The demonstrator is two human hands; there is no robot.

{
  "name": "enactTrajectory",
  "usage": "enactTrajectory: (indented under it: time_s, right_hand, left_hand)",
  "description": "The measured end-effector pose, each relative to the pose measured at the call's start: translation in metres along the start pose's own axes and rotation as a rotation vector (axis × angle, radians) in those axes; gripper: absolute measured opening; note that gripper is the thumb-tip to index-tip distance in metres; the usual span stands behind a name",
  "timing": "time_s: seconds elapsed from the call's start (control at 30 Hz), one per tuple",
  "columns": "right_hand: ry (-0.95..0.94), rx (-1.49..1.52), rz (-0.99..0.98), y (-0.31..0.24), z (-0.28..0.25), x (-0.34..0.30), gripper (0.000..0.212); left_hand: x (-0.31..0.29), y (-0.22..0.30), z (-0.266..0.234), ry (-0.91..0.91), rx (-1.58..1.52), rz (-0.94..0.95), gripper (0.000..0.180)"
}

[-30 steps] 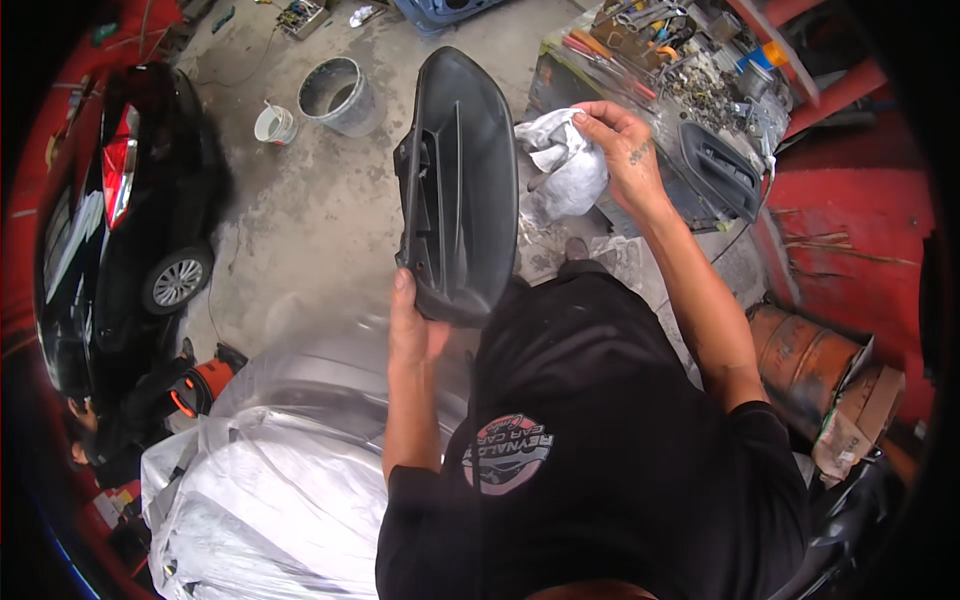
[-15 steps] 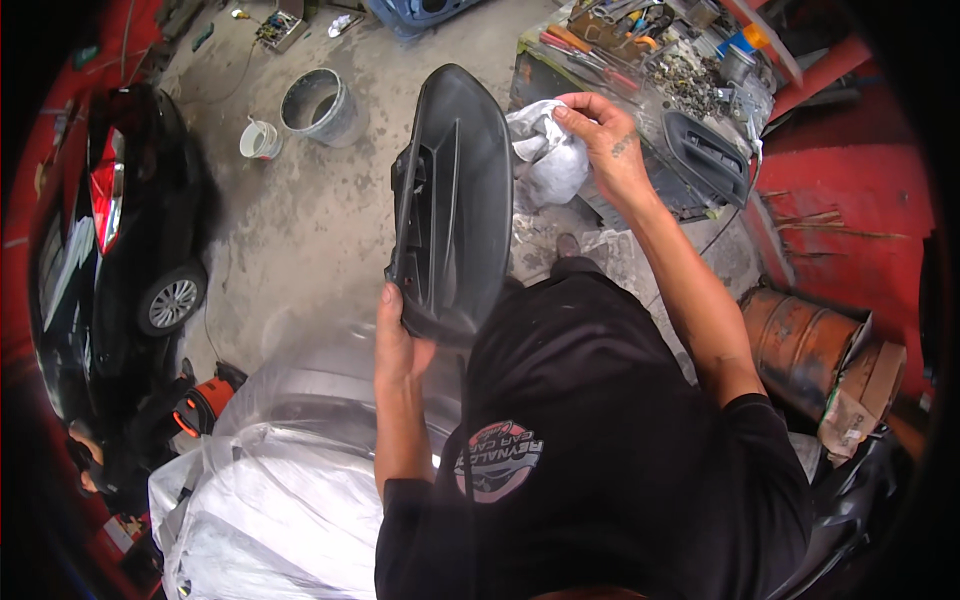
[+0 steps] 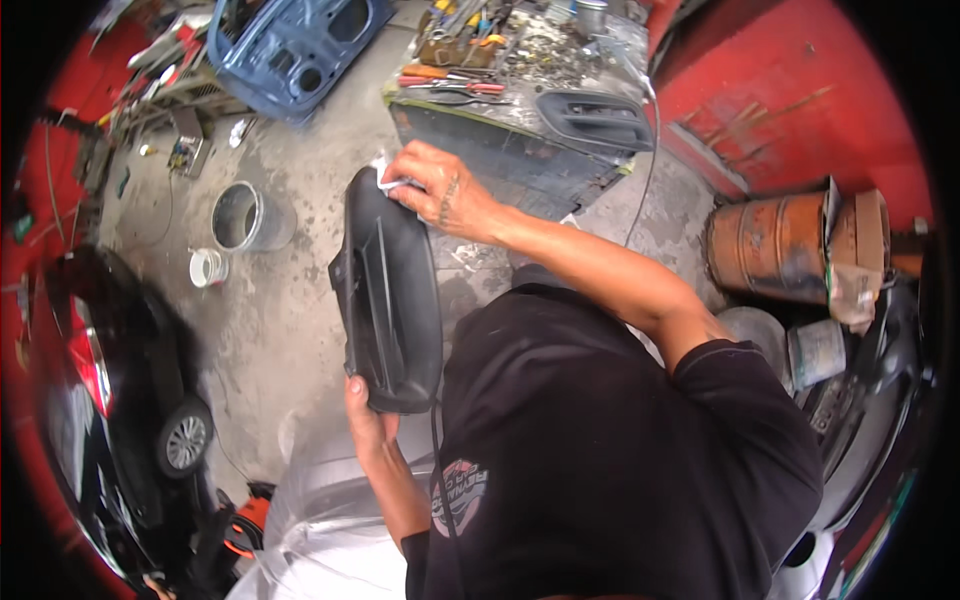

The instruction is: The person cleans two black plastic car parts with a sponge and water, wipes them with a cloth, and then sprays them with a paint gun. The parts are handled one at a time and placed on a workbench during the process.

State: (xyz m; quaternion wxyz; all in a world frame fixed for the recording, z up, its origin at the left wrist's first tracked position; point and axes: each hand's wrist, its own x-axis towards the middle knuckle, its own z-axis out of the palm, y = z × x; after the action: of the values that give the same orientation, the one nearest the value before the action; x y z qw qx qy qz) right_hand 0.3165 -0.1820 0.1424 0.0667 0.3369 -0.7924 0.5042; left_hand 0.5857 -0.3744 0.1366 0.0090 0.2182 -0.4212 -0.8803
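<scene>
Black panel [image 3: 400, 295] hangs above the concrete floor [image 3: 275, 340], lower end gripped by the left hand [image 3: 372, 422], the right hand [image 3: 436, 188] pinching a white cloth [image 3: 384, 178] (mostly hidden) at its upper end

- Left of centre: a panel [image 3: 388, 290], the left hand [image 3: 372, 428] at its lower end, the right hand [image 3: 440, 188] at its upper end.
- Cloth [image 3: 384, 174]: in the right hand, at the panel's upper tip.
- Top centre: a desk [image 3: 470, 140], hand tools [image 3: 450, 85] on its left part, a second panel [image 3: 595, 120] on its right.
- Upper left: a car door [image 3: 285, 68], left of the desk.
- Left of the panel: a bucket [image 3: 275, 220], a pail [image 3: 220, 268] just below it.
- Lower left: a car [image 3: 135, 400].
- Right: a drum [image 3: 765, 240], a carton [image 3: 858, 245] at its right.
</scene>
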Motion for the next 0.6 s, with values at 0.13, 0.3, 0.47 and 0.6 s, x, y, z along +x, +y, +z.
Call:
enactTrajectory:
  time_s: [0.13, 0.3, 0.47, 0.6]
  right_hand:
    - [-0.102, 0.190, 0.357, 0.027, -0.012, -0.043, 0.017]
    - [-0.060, 0.464, 0.676, 0.037, -0.036, -0.086, 0.019]
    - [-0.165, 0.634, 0.710, 0.029, -0.066, -0.101, 0.025]
    - [-0.231, 0.684, 0.610, 0.043, -0.079, -0.103, 0.024]
  left_hand:
    - [0.015, 0.010, -0.011, -0.073, -0.130, 0.057, 0.070]
    - [0.056, 0.022, -0.011, -0.038, -0.085, 0.115, 0.065]
    - [0.103, 0.011, 0.017, -0.105, -0.028, 0.040, 0.064]
    - [0.136, 0.002, 0.044, -0.088, 0.015, -0.025, 0.070]
